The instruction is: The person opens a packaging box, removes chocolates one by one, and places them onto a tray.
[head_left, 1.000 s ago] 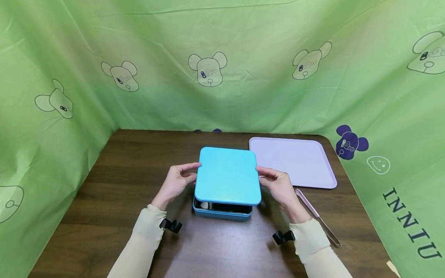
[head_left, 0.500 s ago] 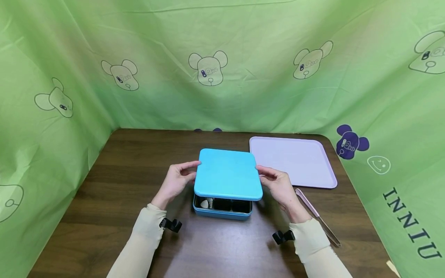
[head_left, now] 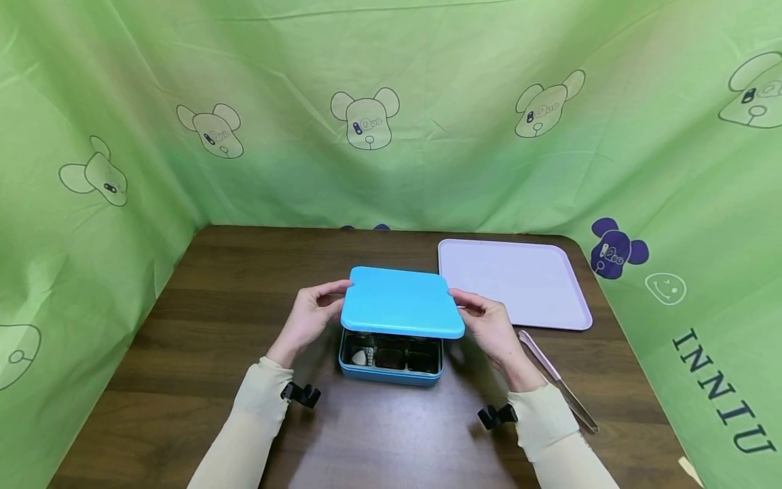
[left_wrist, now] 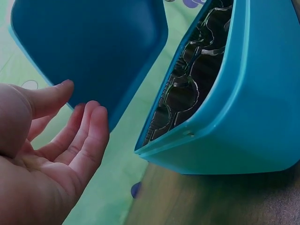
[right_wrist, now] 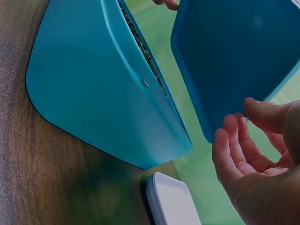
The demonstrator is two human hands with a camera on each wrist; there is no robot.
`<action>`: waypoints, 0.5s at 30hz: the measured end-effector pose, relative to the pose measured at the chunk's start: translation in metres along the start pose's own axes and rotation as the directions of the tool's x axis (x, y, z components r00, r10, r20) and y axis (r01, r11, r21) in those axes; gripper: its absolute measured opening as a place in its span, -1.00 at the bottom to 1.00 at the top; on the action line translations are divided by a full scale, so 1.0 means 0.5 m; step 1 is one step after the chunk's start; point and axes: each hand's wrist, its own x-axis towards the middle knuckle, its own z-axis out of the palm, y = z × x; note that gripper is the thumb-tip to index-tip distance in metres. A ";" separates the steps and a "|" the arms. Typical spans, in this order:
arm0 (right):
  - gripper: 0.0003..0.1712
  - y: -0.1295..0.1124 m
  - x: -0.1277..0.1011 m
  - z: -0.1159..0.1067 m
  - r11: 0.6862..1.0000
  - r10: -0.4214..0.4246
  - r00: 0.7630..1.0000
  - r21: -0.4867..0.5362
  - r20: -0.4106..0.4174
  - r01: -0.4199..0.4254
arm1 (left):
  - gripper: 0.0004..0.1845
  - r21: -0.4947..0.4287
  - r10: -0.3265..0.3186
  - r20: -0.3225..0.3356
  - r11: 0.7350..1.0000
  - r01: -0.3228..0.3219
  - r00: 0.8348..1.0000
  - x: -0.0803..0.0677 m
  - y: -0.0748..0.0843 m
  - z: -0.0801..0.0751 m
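Your left hand [head_left: 308, 320] is pinching the left edge of the blue lid [head_left: 403, 302], mid-frame in the head view, thumb opposing fingertips; your right hand [head_left: 491, 329] is pinching the right edge the same way. Opposed grips are probably sharing the weight and stopping sideways roll; edge-only contact is leaving the top face free. Lid is hanging over the blue box [head_left: 391, 375], just below frame centre, and tilting so its underside is showing in both wrist views. Green curtain [head_left: 366, 190] is showing between lid and rim there, so that stretch is standing clear; can't tell about the far edge. Box is sitting on the table [head_left: 256, 251] between your hands, likely why both are reaching about evenly. Its near side is exposing dark compartments [head_left: 391, 358]; a small white item [head_left: 359, 357] is lying in the left one, too small to identify. Lilac tray [head_left: 513, 285] is lying flat right of centre, and the tongs [head_left: 540, 356] are lying below it, pink handle toward the tray, metal end pointing lower right. Both are sitting off to the side, so neither is crowding the box opening.
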 end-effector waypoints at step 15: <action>-0.45 0.004 0.000 0.001 0.996 0.010 0.999 0.086 0.030 -0.012 | -0.64 -0.005 0.062 -0.043 0.998 -0.062 0.997 0.001 0.001 0.008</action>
